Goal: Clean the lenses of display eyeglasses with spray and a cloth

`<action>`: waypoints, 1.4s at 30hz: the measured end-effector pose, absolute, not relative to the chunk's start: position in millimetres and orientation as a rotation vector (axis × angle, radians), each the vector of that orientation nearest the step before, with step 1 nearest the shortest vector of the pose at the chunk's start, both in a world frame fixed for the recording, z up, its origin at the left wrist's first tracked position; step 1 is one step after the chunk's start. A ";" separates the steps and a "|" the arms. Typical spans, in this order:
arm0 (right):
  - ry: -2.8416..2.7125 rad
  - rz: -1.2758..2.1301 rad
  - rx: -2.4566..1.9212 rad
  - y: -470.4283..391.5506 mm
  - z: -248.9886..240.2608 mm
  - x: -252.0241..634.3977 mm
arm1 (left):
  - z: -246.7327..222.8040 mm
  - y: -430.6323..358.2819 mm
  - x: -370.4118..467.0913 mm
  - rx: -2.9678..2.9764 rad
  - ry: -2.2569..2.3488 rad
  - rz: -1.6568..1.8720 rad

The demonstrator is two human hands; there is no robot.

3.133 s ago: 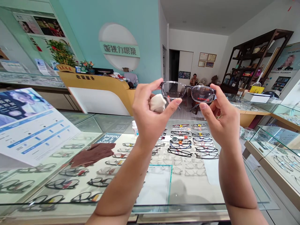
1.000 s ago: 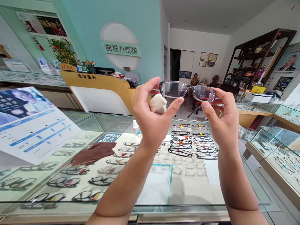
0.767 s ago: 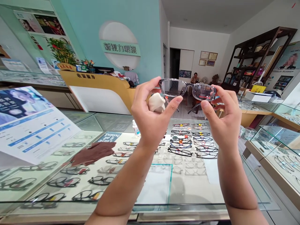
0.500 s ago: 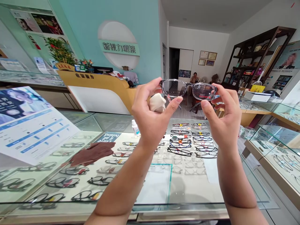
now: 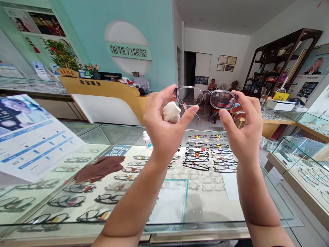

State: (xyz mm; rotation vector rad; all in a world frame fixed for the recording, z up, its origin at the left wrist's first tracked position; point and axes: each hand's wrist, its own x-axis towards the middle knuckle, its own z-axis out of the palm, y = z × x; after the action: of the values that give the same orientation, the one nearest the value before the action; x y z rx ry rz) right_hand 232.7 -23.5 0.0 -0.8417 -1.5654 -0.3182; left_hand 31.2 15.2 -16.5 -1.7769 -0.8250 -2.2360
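Between my two hands a pair of eyeglasses (image 5: 206, 92) with a dark frame is held up, its lenses facing me and red lettering on the right lens. My left hand (image 5: 164, 120) pinches the left end of the frame between thumb and fingers. A bunched cream-coloured cloth (image 5: 171, 112) is also tucked in that palm. At the right end of the frame, my right hand (image 5: 244, 118) grips with thumb and forefinger, the other fingers curled. The temple arms point away from me and are partly hidden.
Below is a glass display counter (image 5: 205, 209) with several eyeglasses (image 5: 196, 166) laid in rows on top. A brown cloth (image 5: 100, 168), a small white bottle (image 5: 147, 140) and a standing printed card (image 5: 38, 137) are on its left. Far back, a person (image 5: 212, 85) sits.
The view has shifted slightly, so the surroundings sit a little farther left. Both hands still hold the eyeglasses in nearly the same pose.
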 end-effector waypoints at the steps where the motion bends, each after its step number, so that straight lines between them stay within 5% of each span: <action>1: -1.563 -0.320 -0.840 -23.7 0.1 232.5 | -16.7 15.8 31.0 -1.779 -0.820 -2.236; 42: -1.528 -0.273 -0.836 -26.8 3.0 230.0 | -15.7 12.4 35.8 -1.721 -0.781 -2.269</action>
State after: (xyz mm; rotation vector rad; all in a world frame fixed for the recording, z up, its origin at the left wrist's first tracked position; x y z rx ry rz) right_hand 230.0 -26.8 3.0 -0.8361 -1.5284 -0.2732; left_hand 35.8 12.4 -15.7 -1.7209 -0.7811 -2.2694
